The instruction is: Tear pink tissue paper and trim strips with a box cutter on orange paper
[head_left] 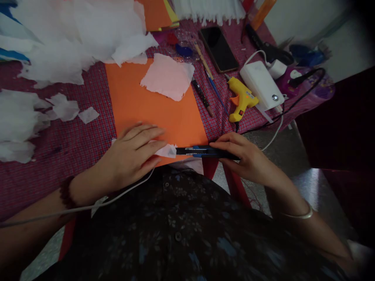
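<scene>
My left hand (131, 152) is at the near edge of an orange sheet of paper (155, 107), fingers stretched over a folded strip of white tissue paper (168, 150). The strip's right end comes out between thumb and forefinger. My right hand (241, 154) has its fingers wrapped round a long black and blue stapler (202, 151), whose left end meets the tissue strip. A torn pink piece of tissue (170, 76) lies on the far part of the orange sheet.
Torn white tissue (88, 31) is heaped at the far left. On the right are a yellow glue gun (241, 97), a phone (219, 48), a white power bank (260, 84), a dark pen (202, 96) and black-handled scissors (272, 50). A white cable (117, 199) crosses my left forearm.
</scene>
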{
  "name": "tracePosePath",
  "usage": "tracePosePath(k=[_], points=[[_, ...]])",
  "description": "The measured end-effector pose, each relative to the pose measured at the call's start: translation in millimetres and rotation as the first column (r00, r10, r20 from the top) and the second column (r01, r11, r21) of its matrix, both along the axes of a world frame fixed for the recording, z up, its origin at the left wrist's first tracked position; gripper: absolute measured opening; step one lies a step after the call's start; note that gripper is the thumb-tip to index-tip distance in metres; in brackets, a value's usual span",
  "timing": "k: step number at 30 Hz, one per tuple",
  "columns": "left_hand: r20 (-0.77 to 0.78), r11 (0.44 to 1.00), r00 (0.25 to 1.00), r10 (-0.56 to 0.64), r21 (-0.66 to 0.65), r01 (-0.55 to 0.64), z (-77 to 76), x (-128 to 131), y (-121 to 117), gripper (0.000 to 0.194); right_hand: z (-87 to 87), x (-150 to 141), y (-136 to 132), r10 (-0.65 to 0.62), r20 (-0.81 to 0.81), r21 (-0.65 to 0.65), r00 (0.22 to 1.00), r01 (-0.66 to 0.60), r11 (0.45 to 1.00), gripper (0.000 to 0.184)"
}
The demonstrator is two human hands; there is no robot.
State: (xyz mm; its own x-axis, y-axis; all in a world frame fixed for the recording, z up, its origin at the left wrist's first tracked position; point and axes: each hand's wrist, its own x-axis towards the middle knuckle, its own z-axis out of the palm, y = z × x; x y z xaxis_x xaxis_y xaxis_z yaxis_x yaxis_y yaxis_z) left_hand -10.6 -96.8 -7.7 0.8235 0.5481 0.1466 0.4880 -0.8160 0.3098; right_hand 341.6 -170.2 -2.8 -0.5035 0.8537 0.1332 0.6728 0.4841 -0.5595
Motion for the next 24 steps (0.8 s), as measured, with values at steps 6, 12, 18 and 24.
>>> tracePosePath(k=[6, 12, 18, 24], points=[[-0.035, 0.962, 0.998, 0.053, -0.265, -0.060, 12.4, 33, 20, 0.026, 0.1, -6, 7, -0.015, -0.007, 0.023, 1.000, 0.015, 1.000, 0.048], [-0.145, 0.909, 0.987, 0.069, -0.399, -0.122, 27.4, 46, 42, 0.016, 4.0, -4, 17, -0.004, 0.010, 0.048, 1.000, 0.004, 0.999, 0.050], [-0.216, 0.901, 0.955, 0.205, -0.338, -0.270, 46.8, 51, 67, 0.017, 11.8, -7, 45, 0.010, 0.001, 0.107, 1.000, -0.010, 0.994, 0.050], [-0.154, 0.951, 0.984, 0.086, -0.281, -0.127, 34.1, 40, 53, 0.037, 17.0, -7, 53, -0.012, 0.010, 0.078, 1.000, 0.011, 0.997, 0.047]])
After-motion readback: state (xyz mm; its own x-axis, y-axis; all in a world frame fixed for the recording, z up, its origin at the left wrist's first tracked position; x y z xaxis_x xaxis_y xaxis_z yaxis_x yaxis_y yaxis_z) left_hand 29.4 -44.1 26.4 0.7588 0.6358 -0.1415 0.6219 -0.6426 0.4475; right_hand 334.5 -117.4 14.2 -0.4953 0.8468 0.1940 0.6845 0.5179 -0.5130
